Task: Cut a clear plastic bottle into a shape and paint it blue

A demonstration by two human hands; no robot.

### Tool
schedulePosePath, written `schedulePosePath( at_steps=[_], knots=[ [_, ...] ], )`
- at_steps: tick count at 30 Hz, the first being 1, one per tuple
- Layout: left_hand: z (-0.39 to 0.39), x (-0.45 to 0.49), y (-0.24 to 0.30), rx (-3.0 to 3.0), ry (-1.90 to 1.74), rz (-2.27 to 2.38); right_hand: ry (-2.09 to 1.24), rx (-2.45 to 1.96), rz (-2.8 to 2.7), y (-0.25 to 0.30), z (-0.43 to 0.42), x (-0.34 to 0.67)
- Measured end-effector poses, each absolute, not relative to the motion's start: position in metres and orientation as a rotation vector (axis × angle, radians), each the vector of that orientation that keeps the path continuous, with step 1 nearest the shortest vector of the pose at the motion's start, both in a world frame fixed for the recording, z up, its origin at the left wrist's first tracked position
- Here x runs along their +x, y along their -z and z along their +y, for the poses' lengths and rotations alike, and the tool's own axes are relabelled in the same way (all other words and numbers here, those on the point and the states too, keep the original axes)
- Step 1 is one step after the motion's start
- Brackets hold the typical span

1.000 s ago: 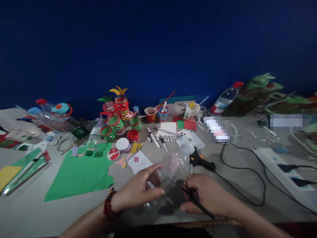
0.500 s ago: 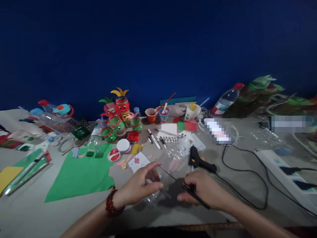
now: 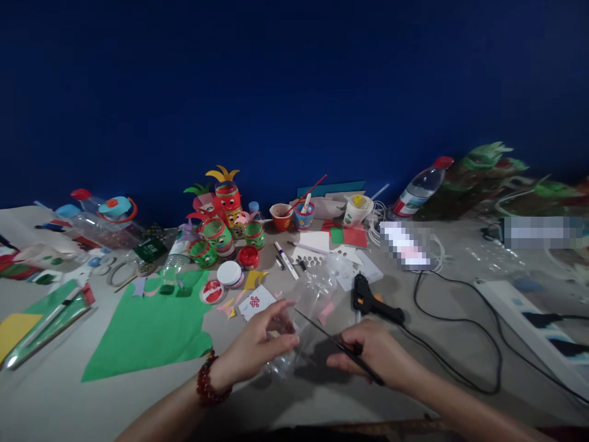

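Note:
My left hand (image 3: 255, 348) is wrapped round a clear plastic bottle (image 3: 309, 307) that lies tilted over the table, its neck end pointing away from me. A red bead bracelet sits on that wrist. My right hand (image 3: 373, 356) grips black scissors (image 3: 327, 337), whose long blades reach up and left against the bottle's side near my left fingers. A black glue gun (image 3: 373, 302) lies just behind my right hand.
A green paper sheet (image 3: 147, 325) lies at the left. Painted bottle figures (image 3: 221, 215), cups (image 3: 280, 216), pens (image 3: 286, 260) and lids crowd the back. A water bottle (image 3: 418, 188), black cables (image 3: 464, 331) and a power strip (image 3: 529, 325) lie at the right.
Both hands and the bottle have shifted slightly up and away from me. The scissor blades have slid further left along the bottle. The camera tilted a little.

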State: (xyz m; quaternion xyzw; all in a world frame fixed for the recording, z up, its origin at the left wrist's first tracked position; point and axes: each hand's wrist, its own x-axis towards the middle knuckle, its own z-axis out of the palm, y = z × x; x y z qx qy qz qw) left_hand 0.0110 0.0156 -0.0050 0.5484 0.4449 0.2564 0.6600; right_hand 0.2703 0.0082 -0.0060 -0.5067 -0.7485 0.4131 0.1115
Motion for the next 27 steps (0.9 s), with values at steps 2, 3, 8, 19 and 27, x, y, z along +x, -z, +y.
schedulePosePath(
  at_steps=[2,3,8,19,27],
  knots=[
    [0.0143,0.0106,0.0062,1.239,-0.600,1.019,-1.192,-1.494,-2.194,0.0073,0.0073,0.2706],
    [0.0138,0.0105,0.0063,1.240,-0.605,1.021,-1.176,-1.498,-2.197,0.0079,0.0069,0.2708],
    [0.0117,0.0110,0.0012,1.283,-0.601,1.073,-1.134,-1.537,-2.189,0.0121,0.0042,0.2717],
    [0.0107,0.0039,0.0016,1.416,-0.556,1.018,-1.237,-1.495,-2.165,0.0124,0.0024,0.2717],
    [0.0077,0.0026,0.0022,1.376,-0.565,0.925,-1.224,-1.462,-2.208,0.0084,0.0057,0.2742]
  ],
)
